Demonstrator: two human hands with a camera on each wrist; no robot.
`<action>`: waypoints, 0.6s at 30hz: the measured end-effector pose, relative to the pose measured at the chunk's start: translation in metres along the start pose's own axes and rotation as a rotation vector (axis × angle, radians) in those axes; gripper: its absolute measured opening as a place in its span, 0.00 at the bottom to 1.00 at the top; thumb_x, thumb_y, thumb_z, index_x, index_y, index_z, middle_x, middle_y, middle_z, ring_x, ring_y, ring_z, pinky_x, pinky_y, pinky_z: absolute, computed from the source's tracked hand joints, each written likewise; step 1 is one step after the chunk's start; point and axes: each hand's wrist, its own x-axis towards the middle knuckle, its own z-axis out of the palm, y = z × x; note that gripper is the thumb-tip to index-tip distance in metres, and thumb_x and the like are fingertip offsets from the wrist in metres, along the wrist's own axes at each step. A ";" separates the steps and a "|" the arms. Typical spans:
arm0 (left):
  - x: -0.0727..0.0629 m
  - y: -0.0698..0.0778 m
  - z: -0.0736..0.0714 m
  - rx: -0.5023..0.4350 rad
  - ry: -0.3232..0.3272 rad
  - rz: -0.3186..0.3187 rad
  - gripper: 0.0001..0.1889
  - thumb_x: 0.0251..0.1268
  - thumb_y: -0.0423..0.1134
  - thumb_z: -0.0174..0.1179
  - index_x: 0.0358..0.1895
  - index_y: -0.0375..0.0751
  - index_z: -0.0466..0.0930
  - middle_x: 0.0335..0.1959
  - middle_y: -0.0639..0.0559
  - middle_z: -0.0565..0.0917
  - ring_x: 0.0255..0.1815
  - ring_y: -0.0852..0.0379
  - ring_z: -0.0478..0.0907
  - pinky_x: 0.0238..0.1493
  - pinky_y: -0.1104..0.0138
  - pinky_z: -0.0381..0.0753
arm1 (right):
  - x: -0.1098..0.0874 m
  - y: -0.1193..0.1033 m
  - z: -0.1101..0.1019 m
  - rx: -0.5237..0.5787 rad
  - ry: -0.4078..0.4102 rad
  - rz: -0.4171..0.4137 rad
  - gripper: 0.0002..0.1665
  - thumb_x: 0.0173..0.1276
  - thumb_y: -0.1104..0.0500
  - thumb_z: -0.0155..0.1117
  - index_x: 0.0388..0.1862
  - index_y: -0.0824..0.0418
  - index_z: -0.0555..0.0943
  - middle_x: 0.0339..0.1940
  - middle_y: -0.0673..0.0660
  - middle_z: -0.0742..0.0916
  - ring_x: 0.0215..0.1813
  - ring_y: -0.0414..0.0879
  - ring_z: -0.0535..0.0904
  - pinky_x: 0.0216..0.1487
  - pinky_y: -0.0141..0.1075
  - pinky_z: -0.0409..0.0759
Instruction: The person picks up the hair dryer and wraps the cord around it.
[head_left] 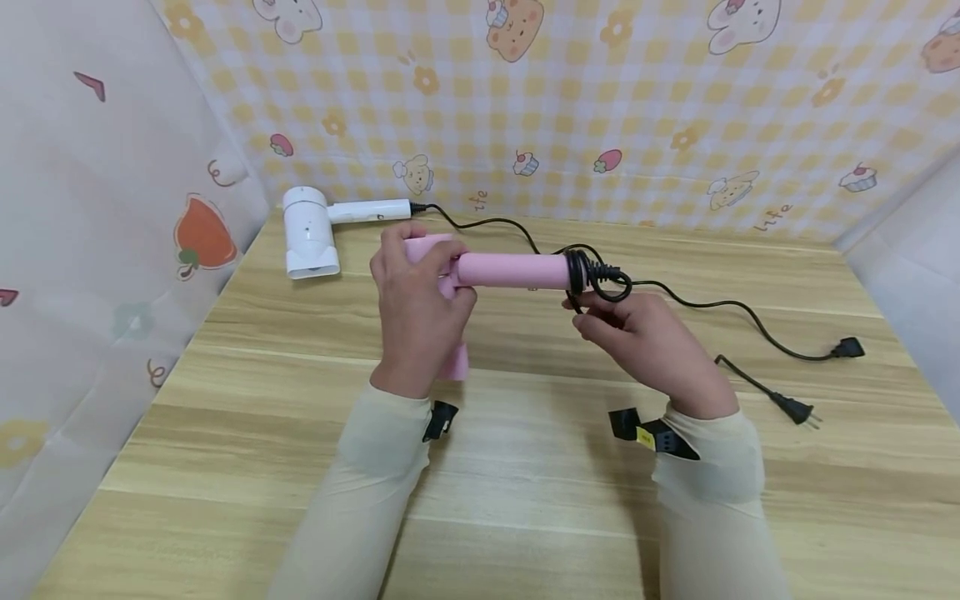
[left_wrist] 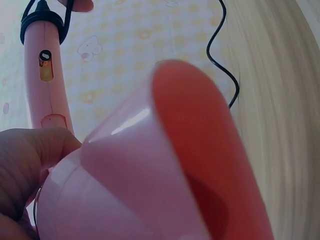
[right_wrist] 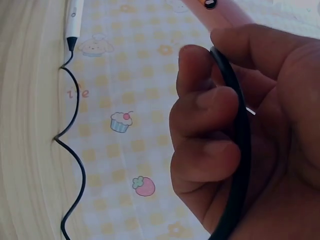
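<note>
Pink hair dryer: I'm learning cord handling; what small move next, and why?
Probably pass the black cord once more around the handle: the right hand grips it near the coils, the left hand holds the dryer, and the pronged plug is loose.

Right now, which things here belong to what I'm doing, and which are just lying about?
In the job:
pink hair dryer, held in the left grip
its black cord, partly coiled, held in the right grip

Lying about:
white hair dryer
white dryer's cord

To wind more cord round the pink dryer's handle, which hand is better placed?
Likely the right hand: it holds the cord near the pink handle, while the left hand grips the dryer's head.
</note>
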 end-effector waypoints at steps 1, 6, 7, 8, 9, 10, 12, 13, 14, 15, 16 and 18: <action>0.000 0.000 0.000 0.003 -0.003 -0.004 0.19 0.45 0.27 0.70 0.44 0.44 0.88 0.61 0.41 0.66 0.63 0.36 0.59 0.57 0.48 0.68 | 0.000 0.000 0.000 -0.004 -0.012 0.004 0.14 0.75 0.53 0.59 0.52 0.53 0.86 0.41 0.51 0.88 0.23 0.42 0.64 0.25 0.36 0.65; -0.001 -0.001 0.002 0.020 -0.002 -0.007 0.18 0.46 0.27 0.70 0.45 0.44 0.88 0.61 0.40 0.66 0.62 0.36 0.60 0.57 0.48 0.68 | -0.003 -0.003 -0.002 -0.019 -0.044 0.007 0.13 0.74 0.50 0.59 0.47 0.51 0.88 0.37 0.48 0.88 0.26 0.43 0.69 0.28 0.35 0.69; -0.001 -0.001 0.002 0.023 -0.002 -0.009 0.18 0.47 0.27 0.70 0.45 0.43 0.88 0.61 0.40 0.66 0.62 0.36 0.60 0.57 0.48 0.68 | -0.004 -0.003 -0.002 -0.024 -0.047 0.001 0.13 0.74 0.50 0.60 0.46 0.51 0.88 0.34 0.48 0.87 0.26 0.43 0.69 0.28 0.35 0.69; -0.001 -0.001 0.003 0.027 -0.003 -0.010 0.18 0.47 0.27 0.69 0.45 0.43 0.88 0.61 0.40 0.66 0.62 0.36 0.60 0.56 0.48 0.68 | -0.004 -0.004 -0.002 -0.030 -0.050 -0.006 0.12 0.74 0.51 0.60 0.45 0.51 0.88 0.32 0.48 0.86 0.25 0.43 0.69 0.28 0.35 0.69; -0.001 -0.001 0.003 0.031 -0.005 -0.015 0.18 0.47 0.27 0.70 0.45 0.43 0.88 0.61 0.40 0.66 0.62 0.36 0.60 0.56 0.48 0.68 | -0.005 -0.005 -0.003 -0.035 -0.053 -0.014 0.11 0.74 0.51 0.61 0.45 0.50 0.88 0.29 0.47 0.85 0.24 0.43 0.68 0.27 0.35 0.69; -0.001 -0.001 0.003 0.034 -0.009 -0.019 0.18 0.47 0.27 0.69 0.45 0.43 0.88 0.61 0.40 0.66 0.62 0.36 0.60 0.56 0.48 0.68 | -0.005 -0.005 -0.003 -0.042 -0.055 -0.023 0.10 0.73 0.52 0.61 0.44 0.50 0.88 0.27 0.47 0.84 0.24 0.43 0.68 0.27 0.35 0.69; -0.001 -0.001 0.004 0.045 -0.024 -0.030 0.18 0.48 0.27 0.69 0.46 0.44 0.88 0.61 0.41 0.66 0.62 0.36 0.59 0.56 0.48 0.68 | -0.006 -0.007 -0.004 -0.052 -0.058 -0.041 0.08 0.73 0.54 0.61 0.42 0.50 0.88 0.27 0.46 0.84 0.26 0.42 0.71 0.29 0.35 0.71; -0.001 -0.001 0.004 0.053 -0.031 -0.036 0.19 0.48 0.28 0.70 0.46 0.44 0.87 0.61 0.41 0.66 0.63 0.36 0.59 0.56 0.48 0.69 | -0.007 -0.008 -0.005 -0.054 -0.063 -0.047 0.08 0.73 0.54 0.62 0.41 0.50 0.87 0.27 0.46 0.84 0.26 0.42 0.72 0.30 0.35 0.71; -0.001 -0.002 0.005 0.063 -0.035 -0.040 0.19 0.48 0.28 0.70 0.47 0.44 0.87 0.61 0.41 0.66 0.63 0.36 0.59 0.55 0.48 0.69 | -0.008 -0.010 -0.005 -0.051 -0.068 -0.051 0.07 0.73 0.55 0.61 0.40 0.50 0.87 0.28 0.46 0.84 0.27 0.42 0.73 0.31 0.35 0.72; -0.001 -0.002 0.005 0.075 -0.040 -0.043 0.19 0.48 0.28 0.70 0.47 0.44 0.87 0.62 0.42 0.66 0.63 0.36 0.59 0.55 0.47 0.69 | -0.010 -0.011 -0.006 -0.046 -0.074 -0.055 0.07 0.73 0.56 0.61 0.40 0.51 0.86 0.28 0.46 0.84 0.29 0.42 0.74 0.32 0.34 0.73; -0.001 -0.002 0.005 0.088 -0.042 -0.044 0.19 0.49 0.28 0.70 0.47 0.44 0.87 0.62 0.42 0.66 0.63 0.36 0.59 0.55 0.47 0.69 | -0.011 -0.012 -0.007 -0.045 -0.076 -0.060 0.07 0.73 0.57 0.61 0.40 0.51 0.86 0.28 0.46 0.84 0.29 0.42 0.74 0.33 0.34 0.73; -0.001 -0.002 0.006 0.110 -0.045 -0.045 0.19 0.48 0.28 0.70 0.47 0.45 0.87 0.62 0.42 0.66 0.63 0.35 0.59 0.55 0.46 0.69 | -0.013 -0.014 -0.009 -0.038 -0.077 -0.066 0.07 0.72 0.59 0.59 0.40 0.51 0.85 0.27 0.46 0.83 0.28 0.42 0.73 0.32 0.34 0.73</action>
